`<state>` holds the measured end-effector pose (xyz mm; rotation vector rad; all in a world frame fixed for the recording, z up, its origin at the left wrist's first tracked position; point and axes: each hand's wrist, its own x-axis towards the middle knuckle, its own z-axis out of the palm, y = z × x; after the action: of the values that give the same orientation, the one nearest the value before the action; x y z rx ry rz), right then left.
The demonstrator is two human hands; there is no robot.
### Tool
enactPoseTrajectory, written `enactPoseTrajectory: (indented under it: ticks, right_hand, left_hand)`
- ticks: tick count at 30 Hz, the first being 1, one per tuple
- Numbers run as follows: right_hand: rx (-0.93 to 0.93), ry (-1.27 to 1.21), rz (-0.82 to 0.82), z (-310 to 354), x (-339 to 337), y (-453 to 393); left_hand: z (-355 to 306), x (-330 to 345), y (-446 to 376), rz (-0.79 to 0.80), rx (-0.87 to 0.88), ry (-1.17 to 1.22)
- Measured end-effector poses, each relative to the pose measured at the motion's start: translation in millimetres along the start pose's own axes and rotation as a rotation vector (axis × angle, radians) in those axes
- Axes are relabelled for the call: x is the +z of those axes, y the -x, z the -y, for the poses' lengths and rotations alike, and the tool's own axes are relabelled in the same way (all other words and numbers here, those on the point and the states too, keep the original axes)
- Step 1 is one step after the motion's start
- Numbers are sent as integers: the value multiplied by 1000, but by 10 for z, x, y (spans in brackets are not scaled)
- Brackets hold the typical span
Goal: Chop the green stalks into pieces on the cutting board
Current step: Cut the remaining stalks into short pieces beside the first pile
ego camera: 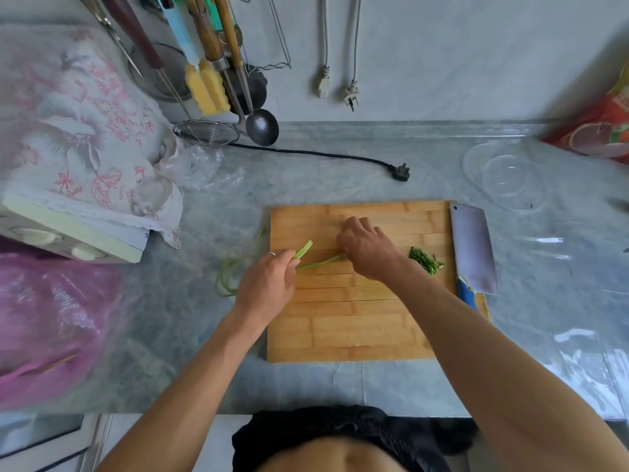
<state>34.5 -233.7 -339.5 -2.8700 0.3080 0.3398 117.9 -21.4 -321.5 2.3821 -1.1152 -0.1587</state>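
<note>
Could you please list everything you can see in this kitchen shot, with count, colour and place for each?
cutting board: one, light wood, centre of the grey counter
green stalks: a few, green, held over the board's left part
loose stalks: a small bunch, green, on the counter left of the board
chopped pieces: one small pile, green, right part of the board
cleaver: one, steel blade with blue handle, along the board's right edge
glass lid: one, clear, counter at far right
black plug: one, with cord, counter behind the board
ladle: one, steel, hanging on the wall
wire skimmer: one, steel, beside the ladle
pink bag: one, left edge
left hand: pinches the stalks
right hand: grips the stalks' other end
</note>
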Motion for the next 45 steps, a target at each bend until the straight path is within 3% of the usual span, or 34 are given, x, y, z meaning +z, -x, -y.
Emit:
enactPoseTrajectory:
  ticks: [2, 5, 9, 14, 17, 22, 30, 33, 45]
  right_hand:
    - [-91, -81, 9, 59, 34, 35]
    - [-121, -410, 5, 184, 11, 123]
    - [-35, -806, -109, 327, -45, 263]
    - [130, -1224, -144, 452, -118, 411]
    - [155, -1285, -146, 482, -99, 483]
    - [277, -1503, -154, 465, -82, 599]
    - [228, -1445, -172, 568, -60, 696]
    - [198, -1425, -196, 617, -43, 730]
    - [160, -1362, -68, 510, -115, 694]
  left_hand:
    - [38, -121, 11, -72, 0, -7]
    - [44, -254, -10, -162, 98, -25]
    - [11, -172, -31, -77, 221, 45]
    - [-30, -62, 23, 38, 125, 227]
    - [-56, -43, 53, 90, 79, 278]
    - [-65, -41, 120, 42, 16, 339]
    - [-165, -121, 231, 153, 10, 432]
    - [-216, -122, 262, 109, 14, 438]
    - [-172, -186, 235, 280, 48, 377]
